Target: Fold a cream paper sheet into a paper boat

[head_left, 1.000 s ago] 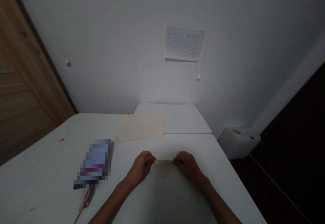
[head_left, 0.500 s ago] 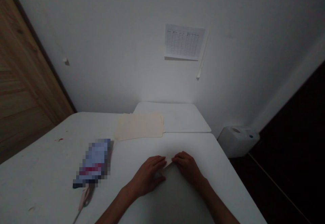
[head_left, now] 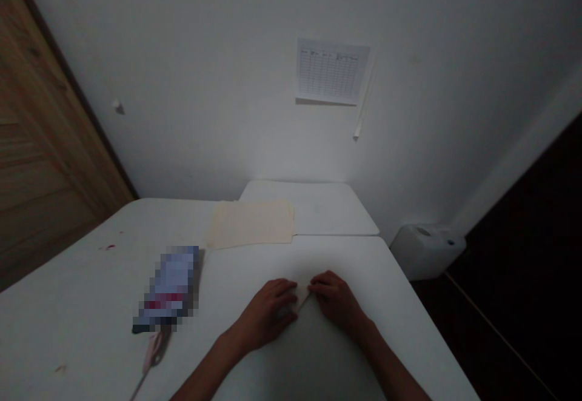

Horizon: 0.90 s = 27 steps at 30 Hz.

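Between my two hands is a small folded piece of pale paper [head_left: 301,297], low over the white table [head_left: 345,352]. My left hand [head_left: 271,310] holds the paper's left side, its fingers curled above and the thumb below. At the paper's upper right corner, the fingertips of my right hand [head_left: 330,291] are pinched together on it. Part of the paper is covered by my left fingers, so its full shape cannot be seen. Farther back on the table, left of centre, lies a stack of cream paper sheets [head_left: 252,224].
A phone-like object [head_left: 170,286] with a blurred-out face lies left of my hands, a pink cable plug [head_left: 152,352] at its lower end. A printed sheet [head_left: 333,72] hangs on the wall. A white container [head_left: 427,252] stands beyond the table's right edge.
The paper between my hands has tilted, and more of its face shows near my left thumb. My hands have barely shifted. The whole view has moved very slightly.
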Motion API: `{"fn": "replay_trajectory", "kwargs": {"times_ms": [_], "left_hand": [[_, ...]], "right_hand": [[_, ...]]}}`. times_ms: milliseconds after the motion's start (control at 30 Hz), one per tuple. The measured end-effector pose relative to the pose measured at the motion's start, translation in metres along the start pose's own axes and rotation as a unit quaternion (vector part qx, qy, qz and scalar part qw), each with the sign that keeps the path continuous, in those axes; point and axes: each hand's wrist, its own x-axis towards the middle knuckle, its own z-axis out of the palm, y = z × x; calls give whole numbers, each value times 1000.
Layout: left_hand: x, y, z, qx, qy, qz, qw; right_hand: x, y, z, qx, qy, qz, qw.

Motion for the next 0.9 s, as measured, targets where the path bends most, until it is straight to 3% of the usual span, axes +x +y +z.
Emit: {"fn": "replay_trajectory", "kwargs": {"times_ms": [900], "left_hand": [[2,5,-6,-7,-12,1,1000]], "right_hand": [[4,-13,-7,-36,-13,-1,999]]}}
